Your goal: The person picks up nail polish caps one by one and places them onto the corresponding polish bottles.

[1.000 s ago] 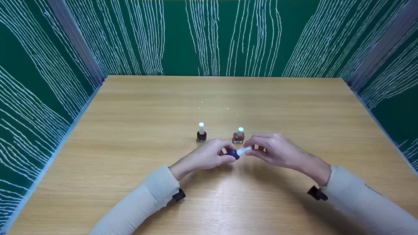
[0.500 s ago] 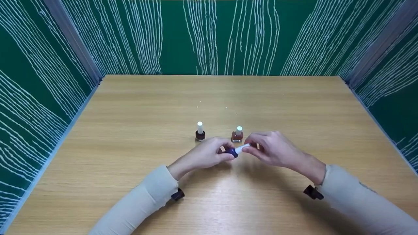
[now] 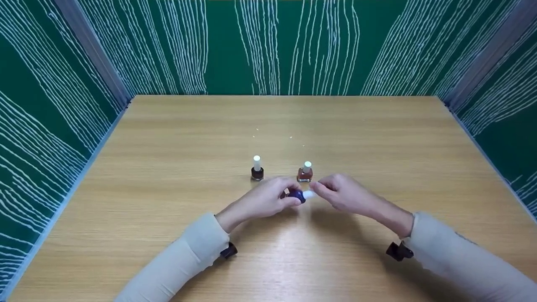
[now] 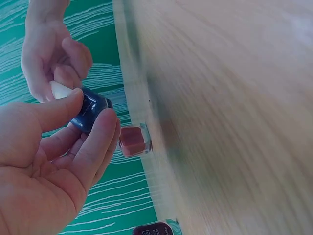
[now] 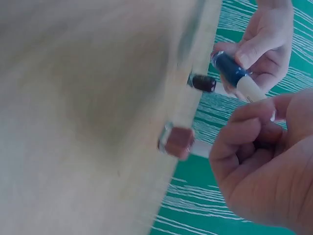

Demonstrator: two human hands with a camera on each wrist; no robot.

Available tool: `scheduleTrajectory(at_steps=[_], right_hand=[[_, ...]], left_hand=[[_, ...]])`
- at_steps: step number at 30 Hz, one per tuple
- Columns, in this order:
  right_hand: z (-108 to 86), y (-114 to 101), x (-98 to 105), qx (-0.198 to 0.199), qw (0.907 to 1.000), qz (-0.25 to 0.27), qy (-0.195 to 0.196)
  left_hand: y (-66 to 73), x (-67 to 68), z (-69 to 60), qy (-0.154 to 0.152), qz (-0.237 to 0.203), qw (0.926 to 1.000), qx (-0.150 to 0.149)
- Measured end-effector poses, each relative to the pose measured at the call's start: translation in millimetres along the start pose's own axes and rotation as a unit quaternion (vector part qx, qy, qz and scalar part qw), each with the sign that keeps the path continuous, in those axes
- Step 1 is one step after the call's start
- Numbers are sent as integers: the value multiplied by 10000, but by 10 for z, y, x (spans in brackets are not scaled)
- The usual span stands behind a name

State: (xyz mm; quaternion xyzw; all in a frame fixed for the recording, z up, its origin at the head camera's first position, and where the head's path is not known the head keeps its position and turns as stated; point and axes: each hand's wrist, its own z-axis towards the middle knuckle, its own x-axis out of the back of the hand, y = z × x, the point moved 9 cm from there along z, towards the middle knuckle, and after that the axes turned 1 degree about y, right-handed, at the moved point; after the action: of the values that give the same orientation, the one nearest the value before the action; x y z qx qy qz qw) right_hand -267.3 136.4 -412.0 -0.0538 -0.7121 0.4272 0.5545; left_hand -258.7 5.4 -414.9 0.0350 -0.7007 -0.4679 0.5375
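My left hand [image 3: 275, 197] grips a dark blue nail polish bottle [image 3: 297, 196] by its glass body, tilted and held above the table. The bottle's white cap [image 3: 308, 194] points toward my right hand [image 3: 346, 195], whose thumb and curled forefinger pinch its end. In the right wrist view, the blue bottle [image 5: 229, 67] and its cap [image 5: 251, 88] are joined, and the fingers partly hide the cap's tip. Just beyond my hands stand a reddish-brown nail polish bottle [image 3: 305, 174] and, to its left, a very dark one [image 3: 257, 173], both upright with white caps.
The wooden table [image 3: 188, 138] carries a few tiny pale specks [image 3: 290, 137] behind the bottles. Green panels [image 3: 226, 50] with white wavy lines enclose its back and sides. Dark wrist cameras [image 3: 399, 251] sit beneath the sleeves.
My right hand has shifted slightly left and its fingers have turned and curled more at the cap. The blue bottle stays in my left hand, and the standing bottles have not moved.
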Motion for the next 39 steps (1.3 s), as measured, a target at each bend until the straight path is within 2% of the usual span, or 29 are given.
scheduleTrajectory(at_steps=[2,4,6,11,16,19,25,27,30,33,37,39], right_hand=[[-25,62,-41,-341,9990,194,-230],[-46,79,-46,-351,9987,188,-323],[-51,58,-9,-84,9997,63,-241],[-88,-18,120,686,9974,197,42],[-119,-66,137,1243,9918,278,115],[-118,-51,124,1267,9912,348,168],[-127,27,102,929,9940,559,142],[-131,34,106,871,9947,512,163],[-135,-4,139,1009,9940,225,345],[-142,-97,182,1459,9866,-265,685],[-171,-223,222,2016,9643,-1139,1285],[-179,-254,225,2118,9557,-1420,1471]], left_hand=[[2,-20,4,-47,11,10000,-51],[-15,-43,10,-97,-57,9999,-64],[-44,-57,11,-152,-282,9995,-13],[-118,-64,4,-190,-846,9961,140],[-137,-82,-15,-203,-893,9957,167],[-147,-91,-23,-195,-853,9960,202],[-141,-122,-15,-225,-804,9960,306],[-130,-135,-9,-238,-826,9957,349],[-109,-127,3,-171,-802,9960,346],[-96,-103,10,-99,-853,9956,361],[-85,-86,11,-60,-940,9948,399],[-79,-77,14,-13,-908,9951,397]])
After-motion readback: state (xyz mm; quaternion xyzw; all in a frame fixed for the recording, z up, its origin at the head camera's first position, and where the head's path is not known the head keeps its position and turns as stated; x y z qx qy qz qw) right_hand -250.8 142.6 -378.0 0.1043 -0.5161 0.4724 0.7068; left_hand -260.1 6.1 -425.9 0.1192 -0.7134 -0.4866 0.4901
